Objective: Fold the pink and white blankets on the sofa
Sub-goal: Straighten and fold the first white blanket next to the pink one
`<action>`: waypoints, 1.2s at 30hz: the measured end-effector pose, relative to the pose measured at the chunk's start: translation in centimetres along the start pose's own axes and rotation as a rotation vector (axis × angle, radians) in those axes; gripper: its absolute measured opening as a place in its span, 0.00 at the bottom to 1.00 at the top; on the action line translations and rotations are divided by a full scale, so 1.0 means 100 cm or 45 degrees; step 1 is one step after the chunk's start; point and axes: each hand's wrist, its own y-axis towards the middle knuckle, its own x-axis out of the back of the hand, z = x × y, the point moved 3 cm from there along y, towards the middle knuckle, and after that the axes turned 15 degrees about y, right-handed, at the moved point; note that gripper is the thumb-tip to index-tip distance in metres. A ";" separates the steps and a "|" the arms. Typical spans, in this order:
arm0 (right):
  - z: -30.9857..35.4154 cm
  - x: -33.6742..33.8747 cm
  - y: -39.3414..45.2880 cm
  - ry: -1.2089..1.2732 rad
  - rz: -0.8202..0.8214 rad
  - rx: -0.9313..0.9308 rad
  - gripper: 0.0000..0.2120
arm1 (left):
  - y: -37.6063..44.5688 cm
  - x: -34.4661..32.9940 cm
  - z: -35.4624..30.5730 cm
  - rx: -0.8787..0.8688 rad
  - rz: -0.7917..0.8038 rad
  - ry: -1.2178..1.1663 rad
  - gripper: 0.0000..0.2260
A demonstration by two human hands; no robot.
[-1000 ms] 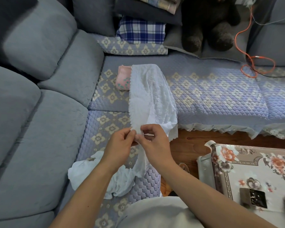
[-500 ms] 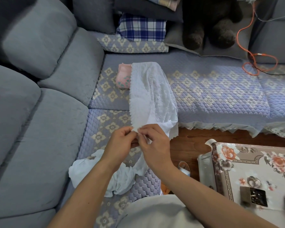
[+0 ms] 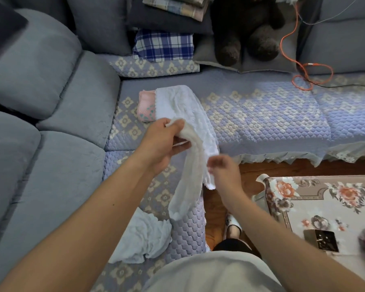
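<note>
The white blanket (image 3: pixel 185 114) lies draped over the sofa (image 3: pixel 261 114) seat edge, its far end spread flat beside the pink blanket (image 3: pixel 146 106), which sits already folded just to its left, partly overlapped. The near part is gathered into a rope and hangs down toward a crumpled bunch (image 3: pixel 143 234) on the nearer seat; I cannot tell whether that bunch is the same cloth.

My left hand (image 3: pixel 162 144) has its grip clamped on the gathered cloth, thumb and fingers curled round it at the top of the hanging length. I judge it is lifted like this so the twisted part can drop and be shaken straight before folding.

My right hand (image 3: pixel 221 169) is blurred, fingers loosely curled just beside the scalloped edge (image 3: pixel 210 185); whether it pinches that edge I cannot tell.

The pink one looks done; the white one is still unfolded. A table (image 3: pixel 325 207) with a floral cloth stands right of me.
</note>
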 end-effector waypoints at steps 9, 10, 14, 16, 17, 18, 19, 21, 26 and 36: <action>-0.073 0.009 -0.012 -0.124 0.272 -0.228 0.37 | -0.010 -0.071 -0.102 -0.129 0.078 -0.452 0.13; -0.063 0.004 -0.003 -0.106 0.137 -0.184 0.41 | -0.010 -0.077 -0.112 -0.147 0.078 -0.495 0.13; 0.002 0.003 0.027 -0.058 -0.371 -0.093 0.46 | -0.009 -0.095 -0.152 -0.251 0.105 -0.607 0.08; 0.039 0.014 0.035 -0.115 -0.498 0.015 0.42 | -0.008 -0.096 -0.174 -0.304 0.108 -0.624 0.07; 0.056 0.020 0.039 -0.158 -0.537 0.108 0.40 | -0.009 -0.095 -0.186 -0.331 0.103 -0.631 0.08; 0.071 0.027 0.042 -0.197 -0.551 0.172 0.37 | -0.010 -0.093 -0.199 -0.359 0.103 -0.642 0.08; 0.086 0.032 0.045 -0.237 -0.555 0.229 0.33 | -0.009 -0.090 -0.212 -0.390 0.101 -0.654 0.07; 0.113 0.044 0.051 -0.342 -0.559 0.313 0.18 | -0.014 -0.084 -0.237 -0.455 0.069 -0.663 0.07; 0.204 0.069 0.061 -0.598 -0.548 0.475 0.08 | -0.027 -0.043 -0.309 -0.656 -0.049 -0.626 0.03; 0.330 0.085 0.074 0.117 -0.278 0.187 0.06 | -0.018 0.079 -0.320 -0.631 -0.359 -0.756 0.04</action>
